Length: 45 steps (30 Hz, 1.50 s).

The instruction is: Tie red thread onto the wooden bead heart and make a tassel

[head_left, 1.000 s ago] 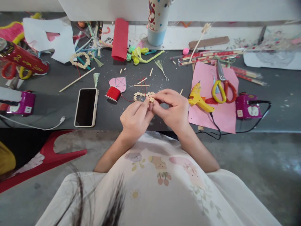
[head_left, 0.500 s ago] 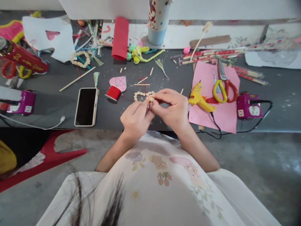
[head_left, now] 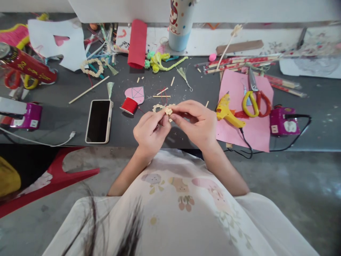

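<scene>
Between my fingertips is a small cream flower-shaped piece (head_left: 168, 111), which looks built of short stick bits. My left hand (head_left: 152, 128) pinches it from the left, and my right hand (head_left: 198, 122) pinches it from the right. Just behind my fingers a cream beaded-looking loop (head_left: 157, 107) lies on the dark table, partly covered by my hands. Beyond it are thin wooden sticks (head_left: 161, 96) with red thread around them. A spool of red thread (head_left: 129, 106) rests against a pink rounded card (head_left: 135, 94) to the left.
A phone (head_left: 98, 121) lies to the left. On pink paper (head_left: 243, 137) at the right are a yellow glue gun (head_left: 228, 112) and scissors (head_left: 254, 101), beside a purple power block (head_left: 284, 121). A tumbler (head_left: 180, 30) and red paper roll (head_left: 137, 44) stand behind.
The flower piece has turned so its face shows more clearly, and it sits slightly to the left. My hands have spread a little apart, both still at it.
</scene>
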Available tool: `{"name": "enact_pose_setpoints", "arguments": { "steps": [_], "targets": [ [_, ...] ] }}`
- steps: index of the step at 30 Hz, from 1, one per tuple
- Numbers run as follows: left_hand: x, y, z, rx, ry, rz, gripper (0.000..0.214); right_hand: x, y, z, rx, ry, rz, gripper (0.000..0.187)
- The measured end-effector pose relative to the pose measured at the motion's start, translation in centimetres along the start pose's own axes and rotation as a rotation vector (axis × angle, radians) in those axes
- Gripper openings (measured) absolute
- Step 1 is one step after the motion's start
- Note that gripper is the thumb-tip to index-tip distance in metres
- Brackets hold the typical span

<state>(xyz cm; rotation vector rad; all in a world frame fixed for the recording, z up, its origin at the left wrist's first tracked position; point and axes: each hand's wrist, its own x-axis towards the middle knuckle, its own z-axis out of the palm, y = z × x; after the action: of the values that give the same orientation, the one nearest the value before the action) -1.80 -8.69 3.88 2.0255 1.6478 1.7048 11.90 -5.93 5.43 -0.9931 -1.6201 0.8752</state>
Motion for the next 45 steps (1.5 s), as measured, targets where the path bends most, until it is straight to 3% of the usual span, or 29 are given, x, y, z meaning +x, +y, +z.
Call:
{"name": "enact_pose_setpoints", "arguments": {
  "steps": [5, 10, 18, 24, 36, 45],
  "targets": [
    [-0.1, 0.2, -0.3, -0.09, -0.128, -0.139, 0.025, 0.2, -0.4, -0.7, -0.037, -0.01, -0.031, 0.009],
    [0.1, 0.2, -0.6, -0.092, -0.187, -0.107, 0.026, 0.2, -0.6, -1.0, -0.058, -0.016, -0.022, 0.008],
    [0.3, 0.0, -0.8, -0.024, -0.152, 0.043, 0.017, 0.1, -1.0, -1.5, -0.155, -0.051, -0.16, 0.012],
    [0.4, 0.2, -1.0, 0.105, -0.139, 0.18, 0.019, 0.1, -1.1, -1.3, -0.234, -0.079, -0.168, 0.014],
    [-0.1, 0.3, -0.5, 0.158, -0.142, 0.135, 0.011, 0.5, -1.3, -1.3, -0.219, -0.071, -0.108, 0.011],
    [-0.4, -0.1, 0.0, 0.095, -0.121, 0.072, 0.021, 0.5, -1.0, -1.2, -0.285, -0.051, -0.142, 0.011]
  ]
}}
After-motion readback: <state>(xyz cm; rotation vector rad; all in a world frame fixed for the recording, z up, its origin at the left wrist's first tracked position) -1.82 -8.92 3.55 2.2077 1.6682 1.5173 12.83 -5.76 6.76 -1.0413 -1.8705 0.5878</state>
